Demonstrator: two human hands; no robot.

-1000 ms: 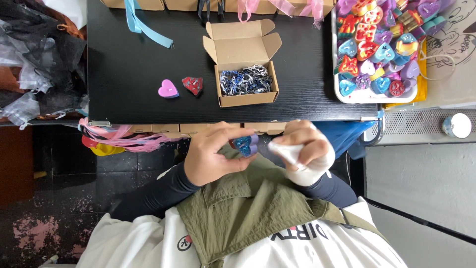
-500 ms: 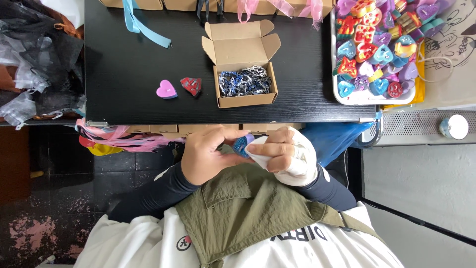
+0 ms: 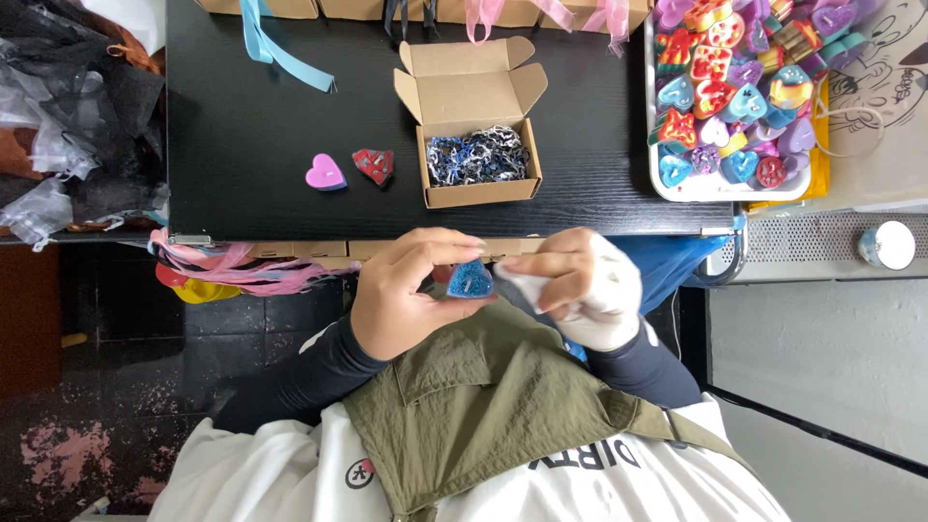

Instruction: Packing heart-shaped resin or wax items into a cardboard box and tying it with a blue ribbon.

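My left hand [image 3: 406, 295] pinches a small blue glittery heart-shaped candle [image 3: 471, 281] between thumb and fingers, just below the front edge of the black table [image 3: 251, 106]. My right hand [image 3: 580, 285] grips a crumpled white cloth [image 3: 527, 287] right beside the candle, its tip a little to the candle's right. On the table, a pink heart candle [image 3: 325, 173] and a red heart candle [image 3: 373, 165] lie left of an open cardboard box [image 3: 476, 121] filled with shredded dark and white paper.
A white tray [image 3: 677, 188] piled with several coloured candles sits at the table's right end. Blue and pink ribbons [image 3: 280, 53] hang from boxes along the far edge. Dark mesh bags [image 3: 68, 126] lie to the left. A small round tin [image 3: 887, 245] is far right.
The cloth was pressed against the blue candle half a second ago; now my right hand has drawn it slightly right, and the candle's heart face is turned toward me.
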